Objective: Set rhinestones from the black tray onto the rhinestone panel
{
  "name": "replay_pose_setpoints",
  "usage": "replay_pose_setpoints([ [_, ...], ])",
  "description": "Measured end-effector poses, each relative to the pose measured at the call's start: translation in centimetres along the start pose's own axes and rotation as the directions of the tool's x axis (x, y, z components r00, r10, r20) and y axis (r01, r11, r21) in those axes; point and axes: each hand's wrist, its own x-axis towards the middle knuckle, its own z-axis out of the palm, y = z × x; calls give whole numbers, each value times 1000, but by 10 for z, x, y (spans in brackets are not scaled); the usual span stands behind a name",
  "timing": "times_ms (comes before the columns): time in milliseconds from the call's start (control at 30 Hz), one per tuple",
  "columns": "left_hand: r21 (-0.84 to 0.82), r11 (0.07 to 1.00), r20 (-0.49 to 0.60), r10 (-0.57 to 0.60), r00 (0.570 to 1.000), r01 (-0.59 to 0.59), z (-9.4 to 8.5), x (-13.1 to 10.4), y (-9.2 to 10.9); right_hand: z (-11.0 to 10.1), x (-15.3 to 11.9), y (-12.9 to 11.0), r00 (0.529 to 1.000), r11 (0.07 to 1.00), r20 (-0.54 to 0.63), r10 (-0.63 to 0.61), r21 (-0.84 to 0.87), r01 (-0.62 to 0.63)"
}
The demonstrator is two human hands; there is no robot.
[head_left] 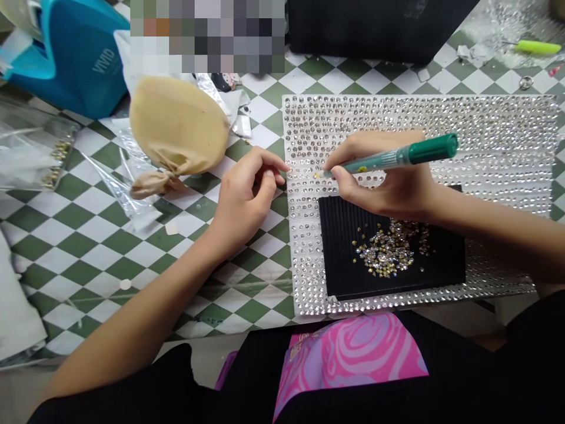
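My right hand (384, 171) pinches a pen (435, 148) with a dark green end and a pale green barrel. The pen's tip points left, low over a white sheet (286, 141) covered in rows of clear rhinestones. A small gold-coloured stone (316, 175) shows at the tip; whether it touches the sheet I cannot tell. Under my right wrist, a black ridged tray (339, 282) lies on the sheet, bearing a heap of loose rhinestones (388, 250). My left hand (249, 194) rests by the sheet's left edge, fingers loosely bent and apart from the thumb, with the index fingertip at the edge.
A knotted beige pouch (179, 126) lies beyond my left hand, near a blue container (83, 59). Clear bags with gold stones (57, 156) sit at far left. A black box (375, 29) stands behind the sheet. A lime-green-handled tool (536, 47) lies at the back right.
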Motion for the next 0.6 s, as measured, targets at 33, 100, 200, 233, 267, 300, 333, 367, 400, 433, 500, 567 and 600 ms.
replay_pose_setpoints([
  [33,1,1000,0,-6,1000,6,0,0,0,0,0,0,1000,1000,7,6,-11,-6],
  [100,3,1000,0,-12,1000,12,0,0,1,1,0,-1,1000,999,19,9,-34,-8],
  [200,5,1000,2,-14,1000,14,0,-1,2,2,2,-2,999,997,51,10,-71,-7],
  [233,6,1000,2,-14,1000,14,0,-1,2,3,2,-2,998,997,69,9,-83,-3],
  [267,6,1000,2,-12,1000,12,0,-1,2,3,3,-2,997,996,76,2,-94,6],
  [300,5,1000,3,-11,1000,11,0,-1,2,2,4,-2,997,995,75,-10,-102,18],
  [333,3,1000,3,-9,1000,9,-1,0,2,1,4,-2,997,994,76,-22,-108,30],
  [367,2,1000,4,-7,1000,7,-1,0,1,0,3,-2,996,994,81,-29,-107,37],
  [400,1,1000,4,-5,1000,5,-1,0,1,-2,2,-2,997,994,75,-34,-100,42],
  [433,-1,1000,4,-1,1000,1,-1,0,1,-5,0,-3,997,995,65,-35,-89,41],
  [500,-6,1000,3,5,1000,-5,-1,0,0,-12,-6,-5,999,997,46,-29,-70,32],
  [567,-14,1000,4,-8,1000,8,0,0,0,-20,-17,-8,1000,998,8,-23,-66,24],
  [600,-19,1000,4,-18,1000,18,0,0,0,-24,-24,-10,1000,998,4,-12,-64,12],
])
